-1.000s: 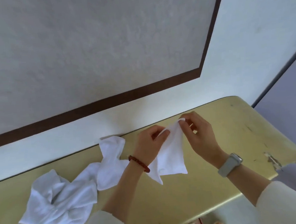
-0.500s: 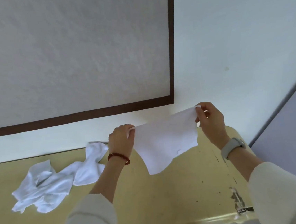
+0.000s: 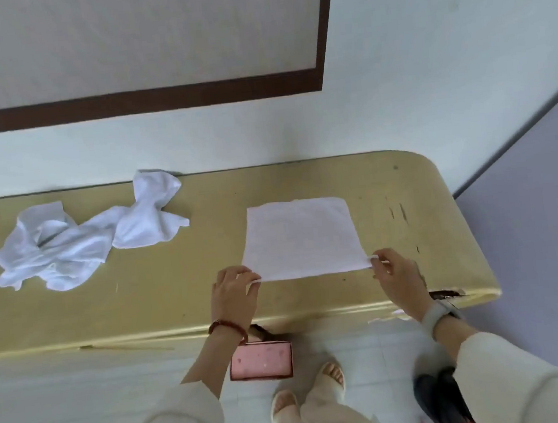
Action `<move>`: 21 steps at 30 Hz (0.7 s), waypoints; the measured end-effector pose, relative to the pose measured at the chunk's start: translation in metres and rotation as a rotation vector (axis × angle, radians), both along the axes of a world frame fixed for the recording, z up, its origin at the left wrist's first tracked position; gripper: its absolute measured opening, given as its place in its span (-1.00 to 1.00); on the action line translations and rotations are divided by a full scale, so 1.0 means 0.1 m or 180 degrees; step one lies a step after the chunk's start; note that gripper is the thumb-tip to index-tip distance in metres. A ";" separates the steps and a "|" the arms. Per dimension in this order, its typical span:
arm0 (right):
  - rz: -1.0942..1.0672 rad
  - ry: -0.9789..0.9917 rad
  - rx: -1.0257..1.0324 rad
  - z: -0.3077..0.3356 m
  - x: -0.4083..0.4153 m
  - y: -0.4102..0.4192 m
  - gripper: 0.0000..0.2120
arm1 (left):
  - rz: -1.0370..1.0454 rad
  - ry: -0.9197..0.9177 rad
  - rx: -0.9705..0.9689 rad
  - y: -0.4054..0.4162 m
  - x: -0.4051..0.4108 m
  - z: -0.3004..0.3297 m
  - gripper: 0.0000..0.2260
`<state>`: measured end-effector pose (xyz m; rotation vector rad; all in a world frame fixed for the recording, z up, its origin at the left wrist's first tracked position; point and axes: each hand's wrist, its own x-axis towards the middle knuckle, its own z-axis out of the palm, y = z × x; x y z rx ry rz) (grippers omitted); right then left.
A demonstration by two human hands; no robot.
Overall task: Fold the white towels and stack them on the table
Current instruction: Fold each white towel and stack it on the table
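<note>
A white towel point(image 3: 302, 238) lies spread flat on the right half of the yellow table point(image 3: 177, 299). My left hand point(image 3: 234, 292) pinches its near left corner. Its near right corner is pinched by my right hand point(image 3: 396, 275). A heap of crumpled white towels point(image 3: 86, 240) sits on the table's left part, apart from both hands.
The table stands against a white wall, and its right end is rounded with chipped paint at the front edge point(image 3: 445, 294). A pink box point(image 3: 261, 361) sits on the floor under the table's front edge. My feet and a dark object point(image 3: 438, 397) are below.
The towel was held up in the air by its top corners; now it is laid flat on the table, with both hands lowered to its near corners. The view has tilted downward.
</note>
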<state>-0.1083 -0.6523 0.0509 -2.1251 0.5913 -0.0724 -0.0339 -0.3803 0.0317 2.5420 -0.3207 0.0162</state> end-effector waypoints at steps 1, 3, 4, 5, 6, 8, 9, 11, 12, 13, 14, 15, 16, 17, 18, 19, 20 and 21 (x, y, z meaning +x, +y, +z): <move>0.0039 0.0222 -0.0032 -0.13 -0.13 0.03 -0.93 | 0.0011 0.0404 0.0083 0.02 -0.12 -0.12 -0.92; 0.0066 0.0549 -0.0078 -0.29 -0.30 0.10 -0.90 | -0.0010 0.1021 0.0108 0.06 -0.30 -0.27 -0.88; 0.0033 0.0642 -0.0105 -0.34 -0.35 0.11 -0.88 | -0.0009 0.1217 0.0059 0.08 -0.34 -0.29 -0.86; 0.0000 0.0700 -0.0120 -0.38 -0.37 0.12 -0.87 | 0.0012 0.1376 -0.0031 0.08 -0.36 -0.28 -0.86; -0.0021 0.0753 -0.0129 -0.38 -0.38 0.13 -0.86 | 0.0066 0.1494 -0.0139 0.08 -0.36 -0.26 -0.86; -0.0056 0.0786 -0.0159 -0.36 -0.36 0.14 -0.84 | 0.0242 0.1683 -0.0418 0.07 -0.31 -0.20 -0.89; -0.0103 0.0763 -0.0174 -0.34 -0.32 0.14 -0.83 | 0.0373 0.1763 -0.0602 0.07 -0.26 -0.18 -0.92; -0.0218 0.0637 -0.0150 -0.27 -0.23 0.14 -0.83 | 0.0615 0.1822 -0.0926 0.05 -0.14 -0.12 -0.93; -0.0259 0.0561 -0.0107 -0.24 -0.17 0.13 -0.82 | 0.0677 0.1807 -0.1011 0.04 -0.08 -0.09 -0.92; -0.0294 0.0469 -0.0069 -0.20 -0.10 0.12 -0.82 | 0.0706 0.1795 -0.1073 0.02 0.00 -0.06 -0.90; -0.0320 0.0390 -0.0041 -0.18 -0.02 0.10 -0.82 | 0.0723 0.1771 -0.1133 -0.02 0.07 -0.04 -0.88; -0.0340 0.0327 -0.0002 -0.16 0.06 0.09 -0.83 | 0.0745 0.1748 -0.1193 -0.05 0.14 -0.01 -0.86; -0.0338 0.0275 0.0042 -0.14 0.14 0.06 -0.83 | 0.0781 0.1724 -0.1249 -0.09 0.22 0.01 -0.86; -0.0328 0.0231 0.0091 -0.14 0.23 0.04 -0.84 | 0.0837 0.1705 -0.1295 -0.13 0.30 0.01 -0.87; -0.0327 0.0203 0.0135 -0.14 0.33 0.02 -0.85 | 0.0907 0.1677 -0.1339 -0.18 0.38 0.01 -0.89; -0.0342 0.0190 0.0182 -0.17 0.44 -0.01 -0.86 | 0.0998 0.1640 -0.1367 -0.22 0.47 0.00 -0.90; -0.0348 0.0182 0.0230 -0.20 0.54 -0.04 -0.86 | 0.1099 0.1598 -0.1383 -0.27 0.56 -0.02 -0.89; -0.0350 0.0179 0.0287 -0.24 0.64 -0.07 -0.87 | 0.1199 0.1555 -0.1381 -0.32 0.64 -0.06 -0.88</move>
